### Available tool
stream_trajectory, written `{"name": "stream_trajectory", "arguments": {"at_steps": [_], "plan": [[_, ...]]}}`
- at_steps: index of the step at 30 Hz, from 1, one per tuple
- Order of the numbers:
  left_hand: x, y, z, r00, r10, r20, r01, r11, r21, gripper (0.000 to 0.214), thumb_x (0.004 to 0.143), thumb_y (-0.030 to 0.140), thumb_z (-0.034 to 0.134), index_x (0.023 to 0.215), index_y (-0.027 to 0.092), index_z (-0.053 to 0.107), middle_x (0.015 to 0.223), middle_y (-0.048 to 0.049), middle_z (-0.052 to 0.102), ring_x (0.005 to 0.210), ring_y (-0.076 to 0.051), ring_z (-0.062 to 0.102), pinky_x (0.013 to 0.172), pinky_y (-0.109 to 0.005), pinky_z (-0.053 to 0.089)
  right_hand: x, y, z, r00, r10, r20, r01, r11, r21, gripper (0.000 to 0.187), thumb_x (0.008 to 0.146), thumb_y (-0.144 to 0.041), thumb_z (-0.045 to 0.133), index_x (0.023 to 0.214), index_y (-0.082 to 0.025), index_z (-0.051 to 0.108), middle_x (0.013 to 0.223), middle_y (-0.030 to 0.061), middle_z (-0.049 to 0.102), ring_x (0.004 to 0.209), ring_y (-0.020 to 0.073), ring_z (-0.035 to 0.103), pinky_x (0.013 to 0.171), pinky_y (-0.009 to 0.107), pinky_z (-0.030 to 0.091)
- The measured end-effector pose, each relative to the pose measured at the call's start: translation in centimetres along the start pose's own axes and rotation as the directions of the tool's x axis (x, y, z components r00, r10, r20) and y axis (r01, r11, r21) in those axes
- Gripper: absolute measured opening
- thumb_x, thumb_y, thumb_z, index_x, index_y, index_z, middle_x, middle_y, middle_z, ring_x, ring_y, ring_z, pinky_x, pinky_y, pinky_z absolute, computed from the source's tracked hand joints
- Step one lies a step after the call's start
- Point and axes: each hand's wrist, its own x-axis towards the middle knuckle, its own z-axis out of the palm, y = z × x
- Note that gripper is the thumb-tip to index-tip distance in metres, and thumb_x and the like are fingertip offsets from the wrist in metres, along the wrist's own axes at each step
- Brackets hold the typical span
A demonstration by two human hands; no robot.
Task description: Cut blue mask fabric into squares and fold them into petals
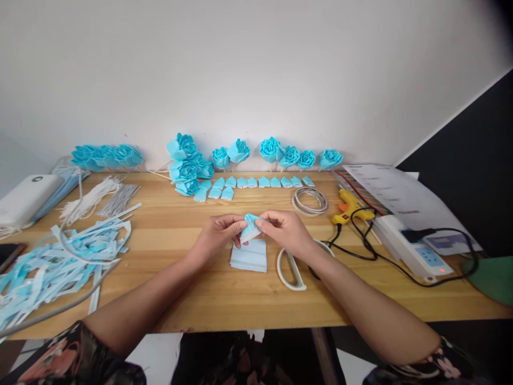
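Note:
Both hands meet over the middle of the wooden table [240,305]. My left hand [218,233] and my right hand [285,230] pinch a small folded piece of light blue fabric [250,227] between their fingertips. Just below it lies a stack of light blue fabric squares [249,255]. A row of folded blue petals [256,183] lies further back. Finished blue fabric roses [276,151] lean against the wall.
White-handled scissors [292,270] lie under my right wrist. A yellow glue gun [349,206], a tape roll [310,200], a power strip [417,251] with black cables and papers are at the right. Blue strips [52,262], white ear loops [90,198] and a white box [24,198] fill the left.

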Motion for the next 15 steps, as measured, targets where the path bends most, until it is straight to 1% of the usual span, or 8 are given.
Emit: {"name": "stream_trajectory", "arguments": {"at_steps": [4,8,15], "plan": [[-0.04,0.04,0.06,1.000,-0.009,-0.020,0.009,1.000,0.007,0.032,0.076,0.044,0.067,0.079,0.012,0.068,0.058,-0.0010,0.064,0.049,-0.010,0.054,0.053,-0.022,0.043,-0.10,-0.08,0.04,1.000,0.001,0.009,-0.001,1.000,0.001,0.030,0.084,-0.039,0.056,0.065,-0.016,0.060,0.056,-0.0030,0.049,0.053,0.0096,0.041,0.050,0.023,0.028],[-0.11,0.03,0.12,0.999,-0.018,-0.030,0.018,1.000,0.003,0.034,0.076,0.046,0.068,0.075,0.012,0.066,0.058,-0.0013,0.064,0.049,-0.010,0.054,0.053,-0.022,0.044,-0.16,-0.07,0.01,1.000,0.000,0.017,0.000,1.000,-0.005,0.030,0.084,-0.038,0.056,0.065,-0.016,0.060,0.057,-0.0027,0.051,0.054,0.0098,0.042,0.051,0.023,0.029],[-0.05,-0.17,0.30,0.999,-0.006,-0.050,0.005,1.000,-0.016,0.038,0.072,0.050,0.070,0.075,0.013,0.063,0.055,0.0007,0.060,0.047,-0.009,0.051,0.048,-0.021,0.041,-0.17,-0.14,0.08,0.999,0.010,0.052,-0.012,0.999,0.035,0.026,0.084,-0.037,0.057,0.069,-0.016,0.063,0.060,-0.0021,0.053,0.055,0.0100,0.043,0.051,0.022,0.030]]}}
